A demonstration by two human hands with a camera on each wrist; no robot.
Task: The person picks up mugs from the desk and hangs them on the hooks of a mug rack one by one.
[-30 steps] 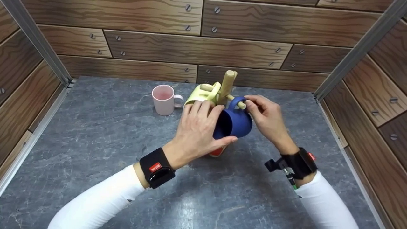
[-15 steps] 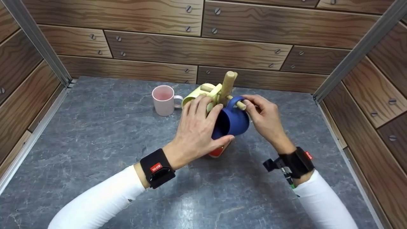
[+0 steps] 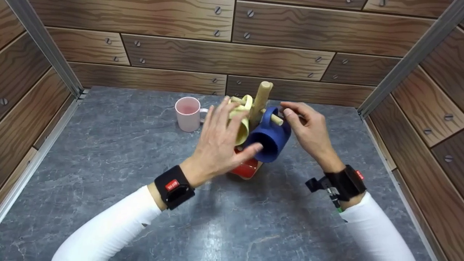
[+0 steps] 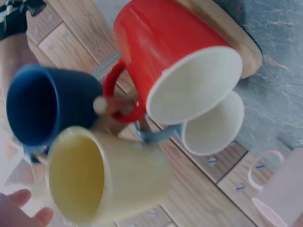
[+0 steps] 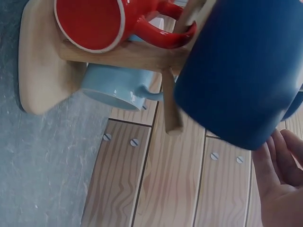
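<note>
A dark blue mug hangs by its handle from a peg of the wooden mug tree, mouth toward me. On another peg hangs a yellow mug, partly behind my left hand, whose fingers are spread and hold nothing. Beside the blue mug is my right hand, fingers loosely bent; in the right wrist view its fingertips are right at the mug's lower edge. Lower on the tree hang a red mug and a light blue mug.
A pink mug stands upright on the grey tabletop, left of the tree. The tree's wooden base rests on that surface. Wood-patterned panels enclose the back and sides.
The blue mug has swung so its mouth faces me, and the yellow mug has swung too. My left hand has drawn back from the mugs; my right hand has shifted slightly right.
</note>
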